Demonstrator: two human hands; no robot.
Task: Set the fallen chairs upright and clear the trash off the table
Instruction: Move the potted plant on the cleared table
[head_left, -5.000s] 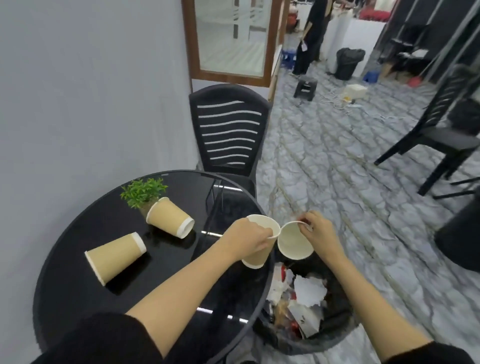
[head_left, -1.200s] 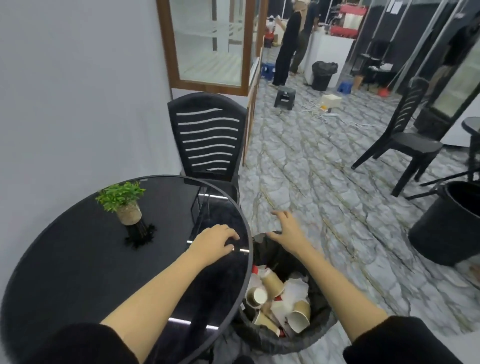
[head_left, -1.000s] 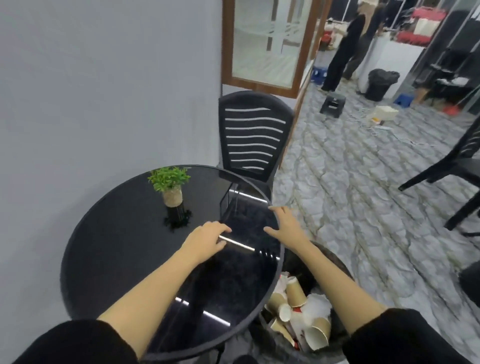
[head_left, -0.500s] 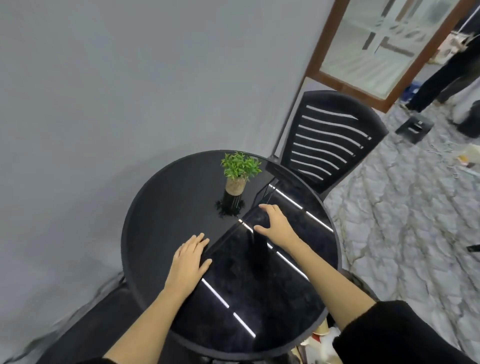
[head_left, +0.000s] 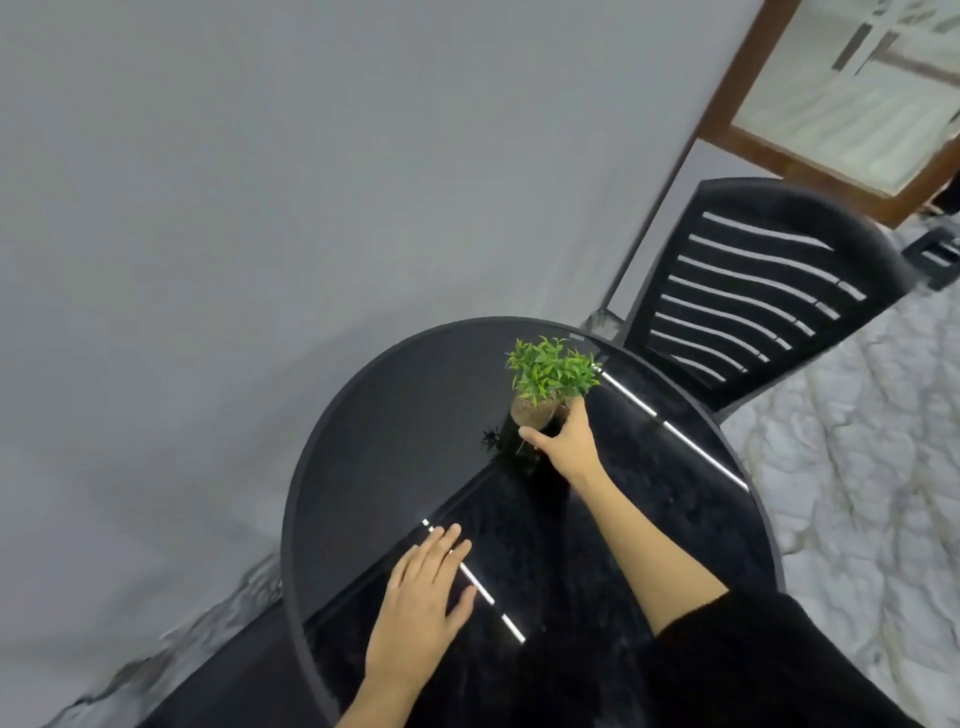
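- While the right hand (head_left: 563, 441) wraps the small green potted plant (head_left: 545, 382), the left hand (head_left: 421, 605) lies flat and empty on the round black glass tabletop (head_left: 384, 441).
- No trash shows there; clearing looks done.
- One black slatted plastic chair (head_left: 753, 291) stands upright; others are unseen.

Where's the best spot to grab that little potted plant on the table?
Grip the round pot below the leaves, coming from the near side, as the right hand does. The plant stands upright, and the leaves look too soft to hold.
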